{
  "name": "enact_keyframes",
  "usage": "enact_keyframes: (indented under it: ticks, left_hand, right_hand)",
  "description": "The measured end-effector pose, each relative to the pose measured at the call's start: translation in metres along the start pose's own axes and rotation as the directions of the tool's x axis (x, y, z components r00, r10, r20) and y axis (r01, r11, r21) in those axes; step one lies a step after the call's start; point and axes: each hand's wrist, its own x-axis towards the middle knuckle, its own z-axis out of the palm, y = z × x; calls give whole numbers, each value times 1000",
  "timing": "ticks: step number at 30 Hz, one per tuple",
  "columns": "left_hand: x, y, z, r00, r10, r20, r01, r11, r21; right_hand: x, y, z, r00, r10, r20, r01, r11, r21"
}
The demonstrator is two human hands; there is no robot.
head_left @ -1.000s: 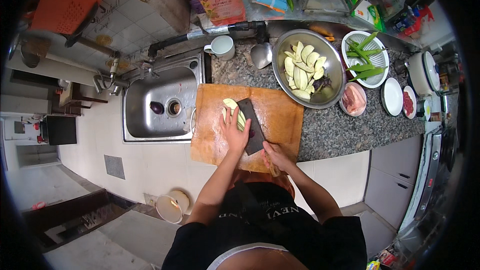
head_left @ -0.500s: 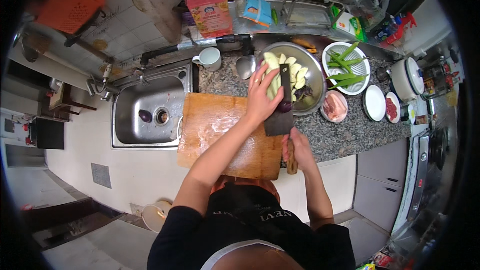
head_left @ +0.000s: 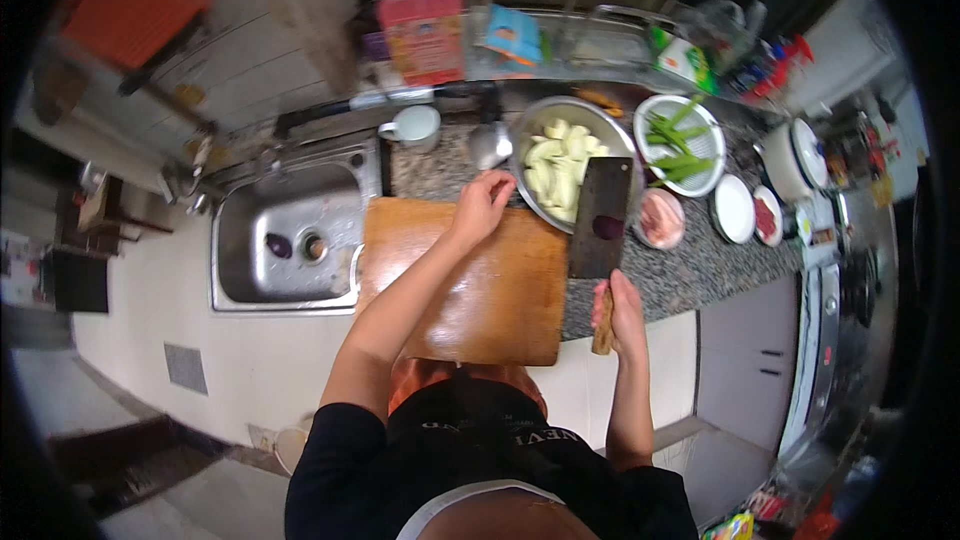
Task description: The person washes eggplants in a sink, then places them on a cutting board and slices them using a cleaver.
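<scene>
My right hand (head_left: pixel 624 315) is wrapped round the wooden handle of a cleaver (head_left: pixel 598 258). The broad dark blade points away from me, beside a steel bowl (head_left: pixel 528 202), and a dark purple patch shows on it, perhaps eggplant skin. Pale cut eggplant pieces (head_left: pixel 560 165) are heaped in that bowl. Empty, with loosely curled fingers, my left hand (head_left: pixel 482 208) hovers over the far edge of a wooden cutting board (head_left: pixel 490 290). The board's top holds only a wet sheen.
Left lies a steel sink (head_left: pixel 285 285) with a purple eggplant piece (head_left: pixel 278 245). A mug (head_left: pixel 415 128) and a ladle (head_left: pixel 490 146) stand behind the board. Rightward are green peppers (head_left: pixel 680 145) in a white colander (head_left: pixel 712 155), a meat bowl (head_left: pixel 660 220) and small white dishes (head_left: pixel 734 208).
Eggplant pieces that my left hand held against the blade now lie in the steel bowl. My left hand has drawn back left toward the board; the cleaver has shifted right.
</scene>
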Motion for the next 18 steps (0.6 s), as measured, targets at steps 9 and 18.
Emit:
enact_keyframes:
  ticks: [9, 18]
  left_hand:
    - [-115, -20, -135, 988, 157, 12, -157, 983, 93]
    - [-157, -25, -179, 985, -171, -3, 170, 982, -79]
  right_hand:
    - [-22, 70, 153, 948, 218, 231, -187, 971, -152]
    - [-53, 131, 281, 989, 98, 111, -61, 954, -293]
